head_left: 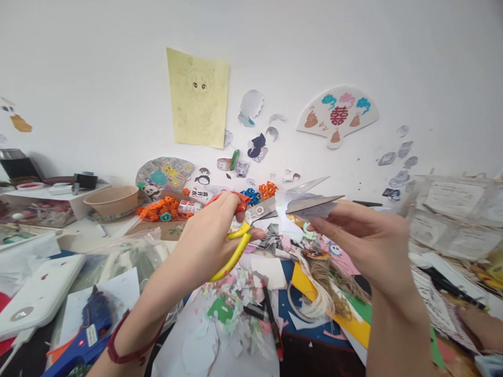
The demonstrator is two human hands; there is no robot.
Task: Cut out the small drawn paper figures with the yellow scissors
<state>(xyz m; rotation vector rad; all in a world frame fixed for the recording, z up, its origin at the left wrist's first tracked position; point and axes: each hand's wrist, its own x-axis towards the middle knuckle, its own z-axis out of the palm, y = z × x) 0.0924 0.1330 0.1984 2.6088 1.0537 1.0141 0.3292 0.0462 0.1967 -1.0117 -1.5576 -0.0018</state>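
My left hand is closed round the scissors, which have yellow and orange handles. Their blades point to the right and stand apart, with a piece of paper between them. That paper, white with a greyish part, is pinched in the fingers of my right hand. The lower blade passes in front of the paper, and its tip lies close to my right fingers. Both hands are raised above a heap of paper scraps on the table. A red cord bracelet circles my left wrist.
A blue glue gun and a white power bank lie at left. A red-and-black pen rests by the scraps, near twine. Another person's hand is at far right. A yellow drawing hangs on the wall.
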